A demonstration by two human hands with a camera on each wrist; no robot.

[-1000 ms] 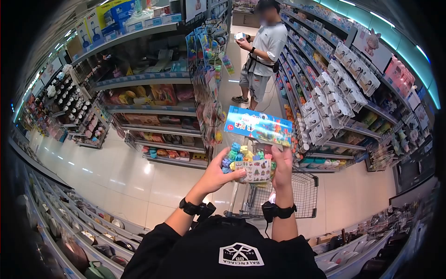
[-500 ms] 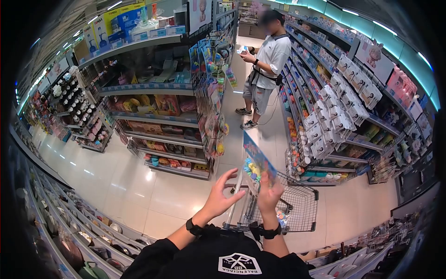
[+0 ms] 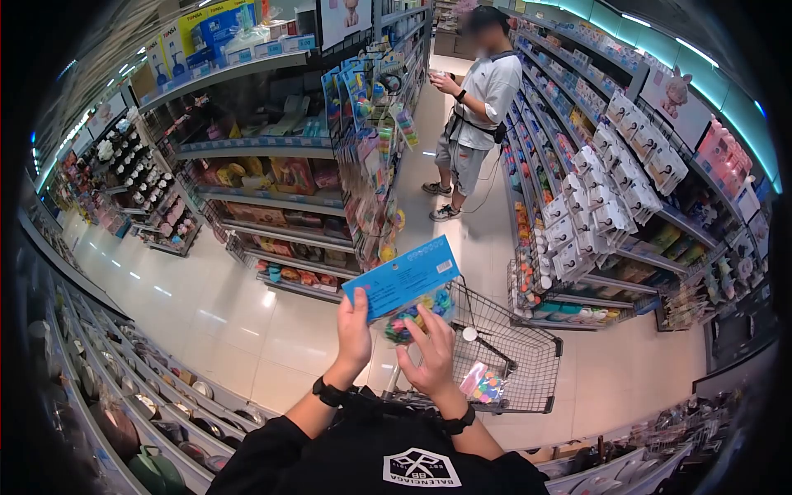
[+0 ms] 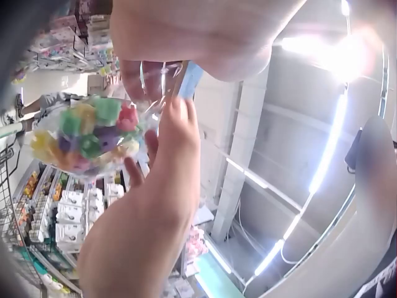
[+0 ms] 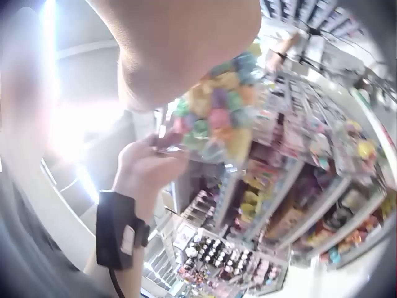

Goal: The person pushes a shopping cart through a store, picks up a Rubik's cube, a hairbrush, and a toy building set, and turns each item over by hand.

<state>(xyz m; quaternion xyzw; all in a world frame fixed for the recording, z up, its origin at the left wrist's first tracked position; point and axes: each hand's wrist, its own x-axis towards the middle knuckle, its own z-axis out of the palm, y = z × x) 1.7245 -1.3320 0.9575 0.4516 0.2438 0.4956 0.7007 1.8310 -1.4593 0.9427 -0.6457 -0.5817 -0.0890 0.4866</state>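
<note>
A clear bag of colourful toy blocks point(image 3: 404, 323) hangs from a blue header card point(image 3: 404, 276), whose printed back with a barcode faces up in the head view. My left hand point(image 3: 355, 334) pinches the card's left end, thumb on top. My right hand point(image 3: 431, 355) is at the lower right of the bag, its fingers spread and fingertips touching the plastic. Green, yellow, purple and red blocks point(image 4: 90, 136) show through the bag in the left wrist view. In the right wrist view the blocks point(image 5: 217, 108) appear blurred beside my left hand point(image 5: 146, 167).
A wire shopping cart point(image 3: 536, 363) stands just beyond my hands, with a pack of coloured pieces point(image 3: 483, 385) in it. A person point(image 3: 474, 115) stands in the aisle holding something small. Shelves point(image 3: 264, 198) and hanging white packs point(image 3: 594, 198) flank the aisle.
The bag has turned from its front, through edge-on, to its back. My left hand let go, then took the card's left end; my right hand moved from card to bag.
</note>
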